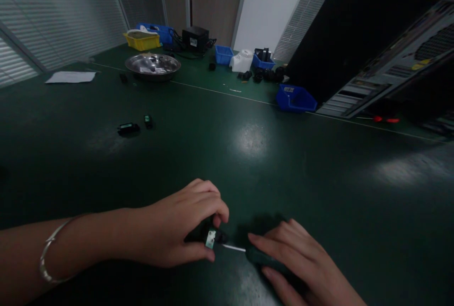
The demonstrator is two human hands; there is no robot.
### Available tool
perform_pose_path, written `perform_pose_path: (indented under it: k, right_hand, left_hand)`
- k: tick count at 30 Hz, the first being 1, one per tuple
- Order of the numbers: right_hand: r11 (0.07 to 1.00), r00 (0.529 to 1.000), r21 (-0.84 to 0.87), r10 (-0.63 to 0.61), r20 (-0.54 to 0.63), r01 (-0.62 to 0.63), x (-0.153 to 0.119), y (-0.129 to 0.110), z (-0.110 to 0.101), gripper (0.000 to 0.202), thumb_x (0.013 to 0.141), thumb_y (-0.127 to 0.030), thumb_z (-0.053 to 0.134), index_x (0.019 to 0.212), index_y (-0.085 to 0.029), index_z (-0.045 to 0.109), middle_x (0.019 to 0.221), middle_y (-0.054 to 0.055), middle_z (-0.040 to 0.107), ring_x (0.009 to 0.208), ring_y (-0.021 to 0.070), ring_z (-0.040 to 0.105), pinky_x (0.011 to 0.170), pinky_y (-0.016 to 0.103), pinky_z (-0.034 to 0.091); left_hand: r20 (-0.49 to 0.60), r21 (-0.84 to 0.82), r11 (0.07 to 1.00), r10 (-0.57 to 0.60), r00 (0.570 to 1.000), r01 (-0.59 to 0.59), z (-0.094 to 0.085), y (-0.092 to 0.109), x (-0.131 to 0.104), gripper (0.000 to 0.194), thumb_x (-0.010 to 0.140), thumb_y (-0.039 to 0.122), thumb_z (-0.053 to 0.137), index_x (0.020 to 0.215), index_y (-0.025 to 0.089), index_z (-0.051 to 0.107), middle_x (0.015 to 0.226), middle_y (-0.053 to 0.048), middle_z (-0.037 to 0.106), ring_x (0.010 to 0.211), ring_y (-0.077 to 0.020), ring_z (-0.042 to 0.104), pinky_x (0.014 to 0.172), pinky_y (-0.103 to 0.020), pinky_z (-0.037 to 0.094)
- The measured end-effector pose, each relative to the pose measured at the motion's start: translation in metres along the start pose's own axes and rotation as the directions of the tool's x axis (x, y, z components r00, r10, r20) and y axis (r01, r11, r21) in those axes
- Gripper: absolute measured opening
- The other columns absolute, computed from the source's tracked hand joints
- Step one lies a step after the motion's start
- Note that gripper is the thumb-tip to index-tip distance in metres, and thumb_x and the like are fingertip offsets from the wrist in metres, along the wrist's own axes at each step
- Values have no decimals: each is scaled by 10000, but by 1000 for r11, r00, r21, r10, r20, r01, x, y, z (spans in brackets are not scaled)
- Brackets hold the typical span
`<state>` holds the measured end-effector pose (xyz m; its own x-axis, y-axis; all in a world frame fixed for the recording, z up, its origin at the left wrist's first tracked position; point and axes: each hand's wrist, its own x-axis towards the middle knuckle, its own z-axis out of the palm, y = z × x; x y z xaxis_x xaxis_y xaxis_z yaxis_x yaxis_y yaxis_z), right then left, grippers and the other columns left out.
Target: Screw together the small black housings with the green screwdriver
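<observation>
Between the thumb and fingers of my left hand [193, 223] is a small black part with a green-and-white face [210, 239]; its exact kind is unclear. My right hand [294, 254] wraps around the dark handle of a screwdriver [260, 256]. The thin metal shaft points left and its tip meets the dark end of the small part, low over the green table [248, 178]. Whether the tip sits in a screw is too small to tell. Farther off on the left lie two similar small black parts, one long [128, 128] and one short [148, 121].
At the back stand a metal bowl [153, 67] with small pieces, a yellow bin [142, 41], a black box with cables [196, 39] and blue bins [224, 55]. A blue bin [296, 98] sits by a large computer case [354, 88] at right. Paper [71, 77] lies left.
</observation>
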<state>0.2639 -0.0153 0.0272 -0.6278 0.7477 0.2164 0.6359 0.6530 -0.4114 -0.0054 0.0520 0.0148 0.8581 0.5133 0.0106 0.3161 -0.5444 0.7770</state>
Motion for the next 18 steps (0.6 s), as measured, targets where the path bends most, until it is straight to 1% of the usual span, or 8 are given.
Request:
perform_pose_path:
  k: [2,5,9,12,13,15,18]
  right_hand:
    - [1000,1000,-20,-4,-4,4,0,-2,3,317,894,-213,581,1204,-231,644,974,55,739,851,187,705,754,274,557]
    - [999,1000,-43,-1,-9,0,1,-3,7,328,889,-173,553,1205,-213,634,938,57,729,805,183,692,713,282,552]
    - [997,1000,-79,-17,-13,16,4,-6,11,354,858,-153,576,1205,-195,630,891,60,717,744,187,674,675,297,546]
    - [999,998,-39,-7,-58,5,7,-10,12,363,861,-152,577,1217,-208,618,897,57,718,746,186,679,660,283,547]
    - [1000,997,-12,0,-74,-1,6,-11,11,367,865,-152,574,1225,-214,610,902,56,720,754,185,683,656,274,548]
    - [999,994,28,22,-103,-20,5,-12,11,372,872,-157,571,1237,-226,597,923,55,723,780,190,690,662,270,552]
    - [998,991,26,51,-122,-49,0,-10,10,375,873,-167,576,1240,-241,587,970,58,722,839,210,695,712,290,558]
  left_hand:
    - [-31,12,1000,-11,999,11,3,0,0,283,759,152,722,961,186,528,1001,-57,542,948,-220,479,813,-314,400]
    - [-56,4,999,-37,998,37,7,2,0,266,757,133,708,945,193,530,987,-41,561,930,-208,489,803,-302,390]
    - [-86,-6,998,-59,995,59,10,4,2,263,769,140,700,959,195,527,978,-36,590,929,-209,505,806,-308,386]
    - [-98,2,998,-64,993,64,11,3,2,297,771,163,716,998,190,526,977,-36,592,941,-215,509,827,-323,388]
    - [-95,6,998,-65,993,66,12,3,2,328,775,175,721,1038,190,525,974,-35,590,942,-216,510,835,-330,389]
    - [-86,14,998,-53,995,54,12,2,0,451,785,223,737,1166,196,498,990,-40,585,958,-226,507,859,-348,393]
    - [-73,25,999,26,997,-24,8,1,-2,729,755,325,786,1351,216,380,1135,-73,561,1055,-254,479,952,-393,369]
